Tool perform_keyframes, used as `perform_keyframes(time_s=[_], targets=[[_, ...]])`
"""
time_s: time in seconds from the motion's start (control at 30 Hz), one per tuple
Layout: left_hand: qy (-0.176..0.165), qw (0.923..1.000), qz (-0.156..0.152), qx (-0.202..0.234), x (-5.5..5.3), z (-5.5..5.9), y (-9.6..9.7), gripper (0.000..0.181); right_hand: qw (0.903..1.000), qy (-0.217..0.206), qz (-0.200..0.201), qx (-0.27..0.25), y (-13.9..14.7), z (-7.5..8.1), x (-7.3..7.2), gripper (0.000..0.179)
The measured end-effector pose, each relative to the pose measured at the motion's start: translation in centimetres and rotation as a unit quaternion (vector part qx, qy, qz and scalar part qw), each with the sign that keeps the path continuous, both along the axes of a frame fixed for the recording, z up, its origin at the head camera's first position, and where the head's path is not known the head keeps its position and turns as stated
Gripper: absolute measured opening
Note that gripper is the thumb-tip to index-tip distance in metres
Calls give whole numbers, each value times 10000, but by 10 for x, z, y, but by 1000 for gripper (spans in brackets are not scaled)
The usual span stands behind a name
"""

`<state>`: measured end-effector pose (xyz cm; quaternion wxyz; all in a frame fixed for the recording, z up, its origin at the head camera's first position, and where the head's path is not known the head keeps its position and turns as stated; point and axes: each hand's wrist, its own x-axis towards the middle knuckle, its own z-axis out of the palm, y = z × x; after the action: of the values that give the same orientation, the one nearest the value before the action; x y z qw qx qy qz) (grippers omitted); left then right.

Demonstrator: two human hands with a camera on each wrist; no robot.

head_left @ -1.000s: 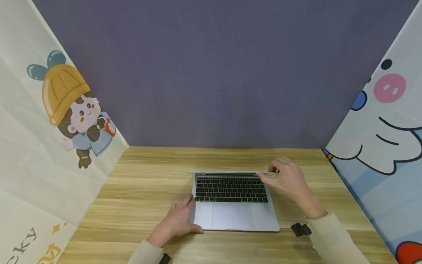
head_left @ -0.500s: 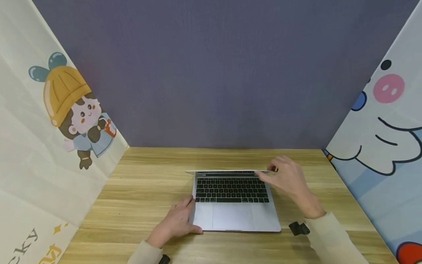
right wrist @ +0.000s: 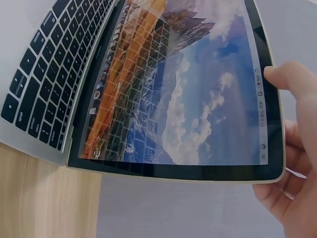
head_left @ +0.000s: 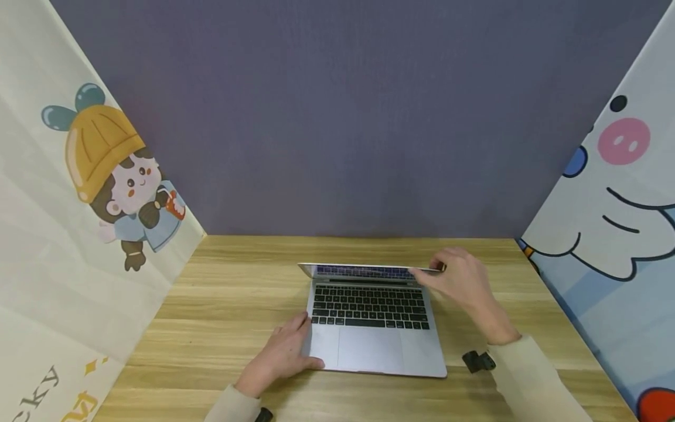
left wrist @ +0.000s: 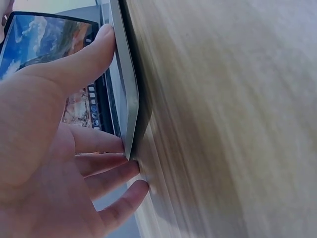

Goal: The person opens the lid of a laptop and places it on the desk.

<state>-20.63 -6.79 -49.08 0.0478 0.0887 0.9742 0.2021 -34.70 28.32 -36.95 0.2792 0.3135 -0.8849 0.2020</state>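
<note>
A silver laptop (head_left: 371, 346) lies on the wooden table with its lid (head_left: 364, 271) raised. In the right wrist view its lit screen (right wrist: 198, 99) shows a mountain picture and a reflection of the keyboard (right wrist: 49, 64). My right hand (head_left: 457, 280) pinches the lid's upper right corner, thumb on the screen border and fingers behind. My left hand (head_left: 285, 350) holds the base's front left corner. Its thumb lies at the front edge and its fingers along the left side, with some fingertips at the table in the left wrist view.
The wooden table (head_left: 221, 305) runs back to a grey-purple panel (head_left: 337, 117). White cartoon-printed sheets stand at the left (head_left: 31, 234) and right (head_left: 633, 234). Dark wrist devices show beside the right sleeve (head_left: 532, 381) and left sleeve (head_left: 234, 404).
The laptop's lid has tilted farther back, so more of the screen's inner face shows. My right hand has moved slightly with it; my left hand has stayed at the corner.
</note>
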Motion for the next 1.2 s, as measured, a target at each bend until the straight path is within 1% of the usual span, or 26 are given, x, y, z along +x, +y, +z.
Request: perform_keyframes(time_s=[0.13, 0.27, 0.37, 0.47, 0.57, 0.67, 0.83, 0.97, 1.2], targets=[[-6, 10000, 9, -19, -1, -2, 0, 111, 9997, -88, -214, -13, -2, 2, -5, 37], [39, 10000, -7, -65, -1, -2, -1, 111, 9989, -125, -444, -20, -6, 6, -8, 40], [38, 10000, -6, -76, -1, -2, 0, 111, 9984, 19, -561, 20, -9, 8, -10, 42], [5, 10000, 2, -41, -1, -1, 0, 110, 9981, 338, -511, 54, -14, 10, -12, 39], [-28, 10000, 3, -6, 0, 0, 1, 109, 9964, 773, -332, 72, -20, 10, -15, 33], [-44, 10000, 7, 18, 0, 0, 1, 109, 9945, 1028, -215, 67, -25, 10, -18, 29], [-73, 10000, 16, -17, 0, 1, 1, 110, 9930, 1165, -208, 52, -29, 10, -23, 27], [-91, 10000, 17, -36, -2, 0, 1, 110, 9911, 1293, -308, 61, -33, 9, -29, 28], [-98, 9999, 3, -86, -2, -3, 0, 111, 9902, 1301, -505, 111, -37, 9, -40, 30]])
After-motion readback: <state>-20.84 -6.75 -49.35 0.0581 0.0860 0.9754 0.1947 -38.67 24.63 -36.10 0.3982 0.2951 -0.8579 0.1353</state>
